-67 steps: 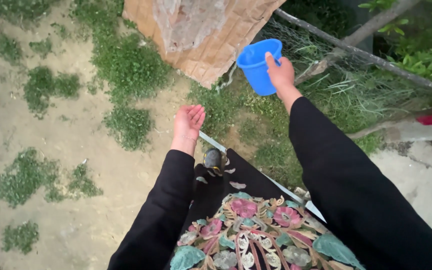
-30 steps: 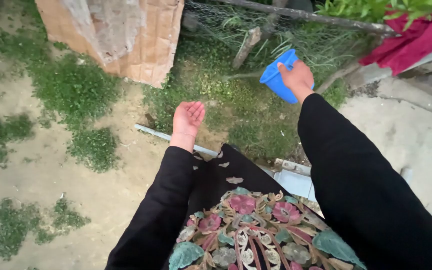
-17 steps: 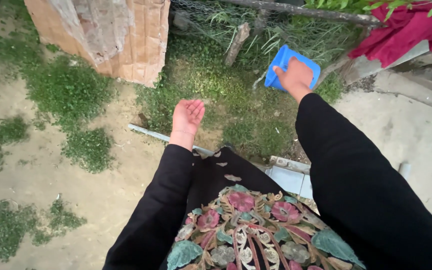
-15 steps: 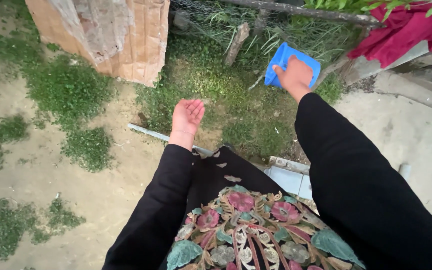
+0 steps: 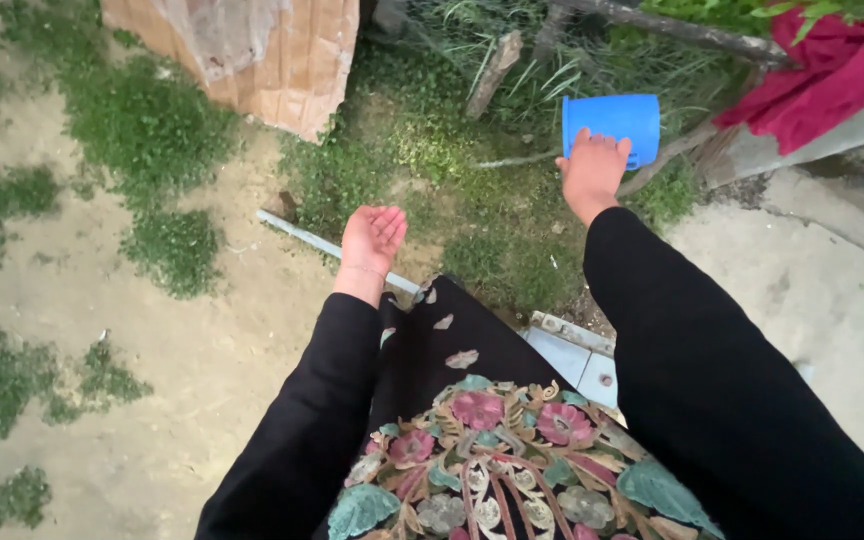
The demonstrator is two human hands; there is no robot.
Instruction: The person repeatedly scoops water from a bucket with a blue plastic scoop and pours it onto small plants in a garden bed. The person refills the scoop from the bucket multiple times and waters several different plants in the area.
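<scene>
My right hand point(image 5: 592, 168) grips a blue plastic cup point(image 5: 612, 120) by its rim and holds it tipped over a patch of grass point(image 5: 432, 170) near a wire fence. The cup's base points away from me. My left hand point(image 5: 372, 236) is held out in front of me, palm up, fingers slightly curled and apart, holding nothing. Both arms are in black sleeves. Below them hangs my black garment with colourful floral embroidery point(image 5: 492, 450).
A sheet of brown cardboard point(image 5: 262, 50) leans at the top left. A wire fence with wooden poles point(image 5: 492, 60) runs along the top. Red cloth point(image 5: 832, 70) lies over a ledge at right. A pale pipe point(image 5: 302, 232) crosses the sandy ground. Concrete paving point(image 5: 832, 300) lies to the right.
My right hand has tipped the blue cup further over, from upright to upended, above the grass by the fence. The view swung right. My left hand stayed open, palm up.
</scene>
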